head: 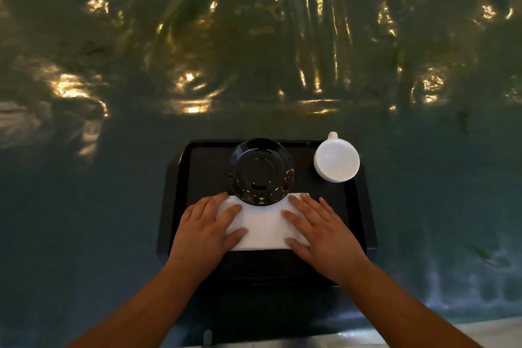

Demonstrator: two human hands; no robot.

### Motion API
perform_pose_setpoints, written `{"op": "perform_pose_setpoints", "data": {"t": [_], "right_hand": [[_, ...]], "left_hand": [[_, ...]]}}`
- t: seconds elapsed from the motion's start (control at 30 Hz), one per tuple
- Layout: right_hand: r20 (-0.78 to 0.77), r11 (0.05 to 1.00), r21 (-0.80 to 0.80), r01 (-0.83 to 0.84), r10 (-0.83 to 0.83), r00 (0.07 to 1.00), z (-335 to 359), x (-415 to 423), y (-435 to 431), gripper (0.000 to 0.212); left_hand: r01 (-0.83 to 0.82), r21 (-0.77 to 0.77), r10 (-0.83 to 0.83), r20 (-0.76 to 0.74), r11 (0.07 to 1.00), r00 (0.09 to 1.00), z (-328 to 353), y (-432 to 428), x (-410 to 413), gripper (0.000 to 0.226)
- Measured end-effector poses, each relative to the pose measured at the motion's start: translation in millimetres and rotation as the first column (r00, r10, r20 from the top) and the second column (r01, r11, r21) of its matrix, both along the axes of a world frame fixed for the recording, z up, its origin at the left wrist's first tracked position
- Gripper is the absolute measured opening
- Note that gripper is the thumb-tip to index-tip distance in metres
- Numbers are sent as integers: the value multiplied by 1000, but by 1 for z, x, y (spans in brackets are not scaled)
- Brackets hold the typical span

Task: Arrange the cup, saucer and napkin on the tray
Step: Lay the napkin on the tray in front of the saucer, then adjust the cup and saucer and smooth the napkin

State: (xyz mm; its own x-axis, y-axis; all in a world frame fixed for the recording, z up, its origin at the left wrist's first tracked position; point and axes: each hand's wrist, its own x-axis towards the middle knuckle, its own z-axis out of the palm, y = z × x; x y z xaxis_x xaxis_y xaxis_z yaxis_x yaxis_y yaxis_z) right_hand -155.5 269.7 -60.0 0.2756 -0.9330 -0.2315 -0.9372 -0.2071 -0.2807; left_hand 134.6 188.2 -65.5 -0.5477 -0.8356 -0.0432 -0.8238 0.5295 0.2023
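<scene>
Napkin first: the white folded paper napkin (pixel 261 223) is lying flat on the near half of the black rectangular plastic tray (pixel 364 206), and you are pressing it down from both ends. Starting at the left, your left hand (pixel 204 230) is resting palm-down on the napkin's left end, fingers spread and flat, gripping nothing. Its fingertips are reaching toward the napkin's middle while the heel of the hand is sitting over the tray floor.

Moving toward the centre, the glossy black round saucer (pixel 261 171) is sitting on the tray just beyond the napkin, its near rim overlapping the napkin's far edge and its far rim reaching the tray's back wall.

Further right, your right hand (pixel 320 230) is lying open on the napkin's right end, fingers splayed and flat, holding nothing.

At the far right corner, the white ceramic cup (pixel 336 161) is standing upright and empty, handle pointing away from you, well apart from the saucer. Everything is resting on a green table covered with wrinkled clear plastic sheeting (pixel 254 51).
</scene>
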Motion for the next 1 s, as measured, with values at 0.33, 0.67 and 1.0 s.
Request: {"op": "perform_pose_setpoints", "data": {"t": [0.33, 0.67, 1.0], "right_hand": [[342, 846, -383, 371, -243, 908, 31, -20, -10, 45], [320, 634, 140, 761, -756, 571, 40, -83, -76, 29], [257, 660, 124, 741, -743, 618, 44, -86, -105, 24]], "left_hand": [[30, -64, -41, -177, 997, 983, 21, -8, -23, 44], [224, 39, -222, -46, 974, 974, 62, -69, -185, 61], [379, 15, -375, 189, 925, 907, 65, -82, -197, 28]]}}
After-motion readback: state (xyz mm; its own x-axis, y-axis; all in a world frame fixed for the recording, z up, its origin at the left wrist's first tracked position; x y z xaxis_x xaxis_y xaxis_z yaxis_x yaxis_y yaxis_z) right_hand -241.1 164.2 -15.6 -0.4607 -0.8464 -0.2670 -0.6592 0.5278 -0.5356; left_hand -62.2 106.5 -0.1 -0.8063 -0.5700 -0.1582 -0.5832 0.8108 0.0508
